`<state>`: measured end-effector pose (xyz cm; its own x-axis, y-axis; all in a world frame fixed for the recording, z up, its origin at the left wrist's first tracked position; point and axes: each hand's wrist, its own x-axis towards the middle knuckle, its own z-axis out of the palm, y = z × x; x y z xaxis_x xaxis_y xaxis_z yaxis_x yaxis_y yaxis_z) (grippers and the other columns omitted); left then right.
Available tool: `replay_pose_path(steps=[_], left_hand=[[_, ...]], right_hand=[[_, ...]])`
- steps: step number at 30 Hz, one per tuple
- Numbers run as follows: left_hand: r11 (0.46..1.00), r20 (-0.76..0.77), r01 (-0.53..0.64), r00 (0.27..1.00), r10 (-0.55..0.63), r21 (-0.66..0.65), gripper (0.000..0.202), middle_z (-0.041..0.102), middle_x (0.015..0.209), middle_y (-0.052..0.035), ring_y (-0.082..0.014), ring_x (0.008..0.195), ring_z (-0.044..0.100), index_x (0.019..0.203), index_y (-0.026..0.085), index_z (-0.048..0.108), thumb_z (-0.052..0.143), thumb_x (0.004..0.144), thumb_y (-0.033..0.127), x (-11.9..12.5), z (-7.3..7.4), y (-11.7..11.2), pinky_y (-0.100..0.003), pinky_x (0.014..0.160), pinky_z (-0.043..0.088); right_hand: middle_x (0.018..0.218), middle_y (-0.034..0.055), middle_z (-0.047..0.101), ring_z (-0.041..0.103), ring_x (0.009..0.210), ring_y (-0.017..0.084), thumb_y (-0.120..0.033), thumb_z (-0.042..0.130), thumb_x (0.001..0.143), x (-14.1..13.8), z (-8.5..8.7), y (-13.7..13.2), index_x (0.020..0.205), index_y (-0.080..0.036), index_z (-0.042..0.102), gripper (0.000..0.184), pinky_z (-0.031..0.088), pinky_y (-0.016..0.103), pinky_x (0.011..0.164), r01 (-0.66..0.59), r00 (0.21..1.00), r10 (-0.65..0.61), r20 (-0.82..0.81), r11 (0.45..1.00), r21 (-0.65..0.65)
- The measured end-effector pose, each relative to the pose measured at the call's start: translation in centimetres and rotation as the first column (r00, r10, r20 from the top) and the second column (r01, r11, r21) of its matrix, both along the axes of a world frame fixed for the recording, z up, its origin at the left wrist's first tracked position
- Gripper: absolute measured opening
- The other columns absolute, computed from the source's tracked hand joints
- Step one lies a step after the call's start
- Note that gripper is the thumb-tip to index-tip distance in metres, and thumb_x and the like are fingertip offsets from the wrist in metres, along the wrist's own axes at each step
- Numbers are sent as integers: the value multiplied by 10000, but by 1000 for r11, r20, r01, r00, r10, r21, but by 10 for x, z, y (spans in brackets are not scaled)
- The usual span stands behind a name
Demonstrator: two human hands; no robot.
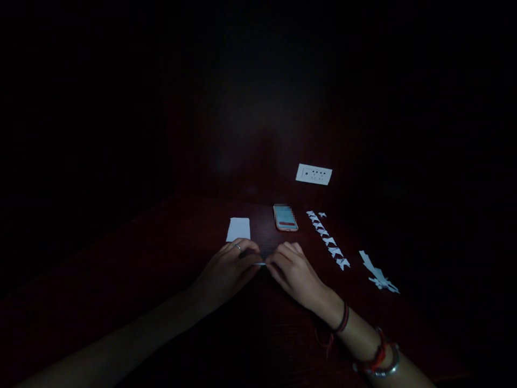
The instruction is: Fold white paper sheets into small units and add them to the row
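Note:
Between my two hands is a small strip of white paper (262, 264), pinched at both ends. My left hand (230, 265), with a ring on one finger, closes on its left end. My right hand (294, 272) has its fingertips drawn together on the other end. The fingers cover most of the strip, so its full shape is hidden. Just beyond my left hand lies a flat white sheet of paper (239, 229). To the right, a row of small folded paper pieces (328, 241) runs across the dark red table (169, 258).
A phone (286, 218) with a lit screen lies past my hands. Loose paper strips (378, 276) are heaped at the right, and one separate paper piece (322, 214) sits beside the row's far end. A wall socket (314, 174) is behind. The surroundings are very dark.

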<state>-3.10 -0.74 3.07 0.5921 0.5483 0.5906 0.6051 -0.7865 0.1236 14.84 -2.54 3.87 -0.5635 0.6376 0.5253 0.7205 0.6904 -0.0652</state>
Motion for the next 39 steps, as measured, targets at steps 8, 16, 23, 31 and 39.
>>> replay_pose_path(steps=[8,16,23,31,39], left_hand=[[997,84,43,996,-37,-67,132,433,987,-29,-168,933,410,811,191,551,439,774,133,5,-4,0,-318,801,350],[990,38,57,998,-52,-126,130,421,984,-35,-173,918,418,761,183,567,462,741,109,4,8,-8,-324,787,367],[983,29,79,997,-75,-164,134,423,987,-32,-173,920,422,743,183,558,457,735,96,7,13,-10,-333,781,377],[985,74,61,996,-49,-161,133,427,949,-32,-160,884,436,700,166,533,429,742,95,5,3,-5,-297,760,389],[992,75,61,996,-53,-109,93,429,987,-29,-171,923,426,781,187,548,476,745,142,6,-7,0,-319,791,372]], right_hand=[[771,36,498,410,755,144,-185,407,807,-2,-4,-1,820,-161,524,120,281,278,698,-21,995,13,-103,997,-76],[756,9,493,418,746,129,-161,464,757,-1,-4,1,762,-167,510,46,271,261,691,-69,987,45,-157,986,-153],[743,-10,503,430,734,113,-143,494,735,4,-4,3,749,-170,514,37,270,249,693,-107,986,81,-143,977,-185],[731,-5,514,439,716,109,-175,484,766,5,-10,7,783,-171,527,47,277,247,700,-99,981,62,-186,976,-195],[753,11,527,441,740,122,-166,461,779,5,-13,7,785,-172,544,83,276,258,700,-99,983,71,-168,982,-163]])
